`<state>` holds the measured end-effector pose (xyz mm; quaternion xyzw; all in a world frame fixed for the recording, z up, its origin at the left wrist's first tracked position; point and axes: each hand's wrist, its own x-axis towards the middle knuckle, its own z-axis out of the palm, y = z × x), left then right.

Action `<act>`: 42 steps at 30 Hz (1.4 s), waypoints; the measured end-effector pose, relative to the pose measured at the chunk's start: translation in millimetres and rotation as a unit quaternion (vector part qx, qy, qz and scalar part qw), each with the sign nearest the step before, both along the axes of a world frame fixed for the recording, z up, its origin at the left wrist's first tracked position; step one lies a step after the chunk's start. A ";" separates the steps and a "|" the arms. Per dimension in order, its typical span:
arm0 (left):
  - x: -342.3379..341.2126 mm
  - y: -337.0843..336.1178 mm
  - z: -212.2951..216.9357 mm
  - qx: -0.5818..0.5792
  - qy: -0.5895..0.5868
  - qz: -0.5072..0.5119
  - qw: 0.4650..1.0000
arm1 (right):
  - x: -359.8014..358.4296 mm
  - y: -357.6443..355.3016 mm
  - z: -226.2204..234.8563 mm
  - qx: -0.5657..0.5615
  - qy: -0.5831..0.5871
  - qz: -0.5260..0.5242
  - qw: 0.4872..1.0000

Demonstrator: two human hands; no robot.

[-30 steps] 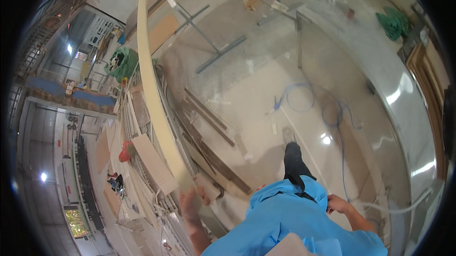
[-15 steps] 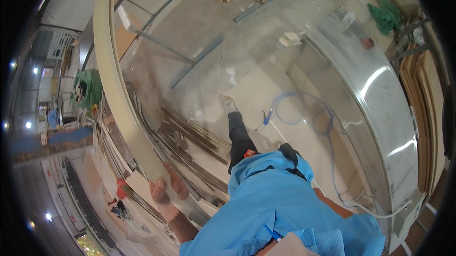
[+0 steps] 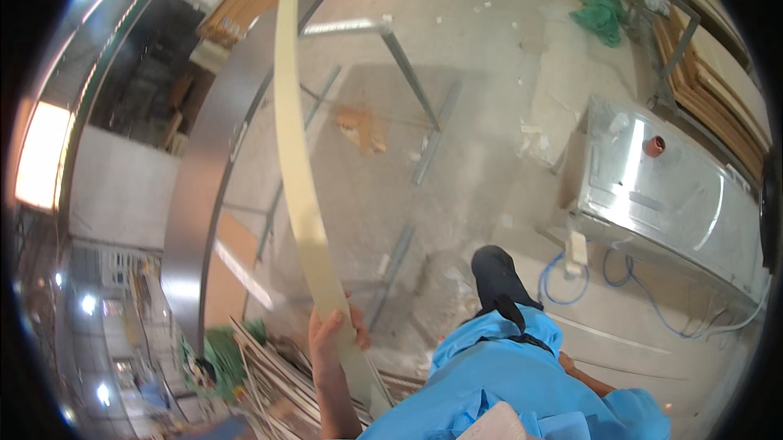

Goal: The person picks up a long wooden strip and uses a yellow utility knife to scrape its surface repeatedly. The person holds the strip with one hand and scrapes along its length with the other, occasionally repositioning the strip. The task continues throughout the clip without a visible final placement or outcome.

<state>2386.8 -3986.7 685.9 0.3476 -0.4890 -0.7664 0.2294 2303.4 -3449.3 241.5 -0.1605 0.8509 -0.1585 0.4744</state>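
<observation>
My left hand is closed around a long, narrow cream strip, thumb on the near face and fingers wrapped over the far edge. The strip rises from beside my blue shirt toward the top of the view, its near end low by my body. On my other side, my bare right forearm reaches out of the sleeve, and part of my right hand shows beside my hip. Its fingers are too hidden to make out.
Left of the strip, a long grey panel lies on a metal stand. A shiny metal cabinet stands at right, a reddish roll on top and a blue hose below. Loose strips lie at lower left.
My view has shifted forward; the grey panel and stand now show more fully. My left hand has stayed closed on the cream strip, and I have moved toward the stand, leaving the loose strips lower in view.
</observation>
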 end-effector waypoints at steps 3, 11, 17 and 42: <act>-65.5 -82.1 -9.4 -0.007 -0.005 -0.048 0.999 | -25.7 -74.2 8.4 -0.011 0.021 0.024 0.999; -293.7 -254.5 2.9 -0.003 -0.012 -0.153 0.988 | -216.5 -268.6 30.9 -0.006 -0.034 -0.053 0.998; -449.5 -343.2 -5.7 -0.013 -0.064 -0.183 0.981 | -406.7 -374.3 59.1 -0.031 -0.056 -0.090 0.994; -1092.9 -774.8 -39.5 0.021 -0.092 -0.058 0.994 | -1067.3 -732.0 157.6 0.063 -0.238 -0.180 0.952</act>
